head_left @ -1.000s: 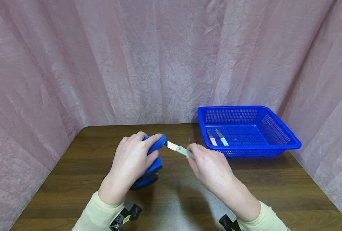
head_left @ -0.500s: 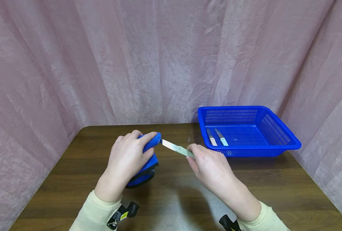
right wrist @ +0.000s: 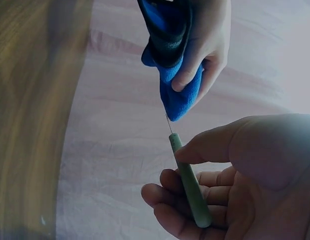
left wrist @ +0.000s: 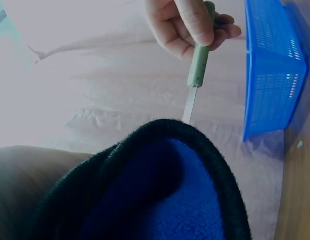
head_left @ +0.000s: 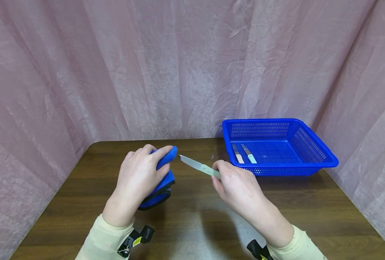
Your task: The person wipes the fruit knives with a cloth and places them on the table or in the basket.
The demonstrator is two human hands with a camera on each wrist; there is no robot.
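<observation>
My left hand (head_left: 140, 173) pinches a folded blue cloth (head_left: 167, 157) with dark edging, which hangs below the fingers above the table. In my right hand (head_left: 239, 187) is a knife (head_left: 192, 164) with a pale green handle, gripped between thumb and fingers. Its bare blade points left, the tip just off the cloth in the head view. The right wrist view shows the green handle (right wrist: 190, 185) lying across the curled fingers, the thumb pressing on it. Dark edging of the cloth (left wrist: 165, 127) fills the lower part of the left wrist view.
A blue plastic basket (head_left: 280, 165) stands at the back right of the wooden table (head_left: 91, 180). Inside lie a knife with a pinkish handle (head_left: 240, 159) and one with a pale green handle (head_left: 252, 158). A pink curtain (head_left: 179, 72) hangs behind.
My left hand has drawn the cloth leftward along the blade and off its tip, so the whole blade now shows. My right hand has stayed almost still with the knife.
</observation>
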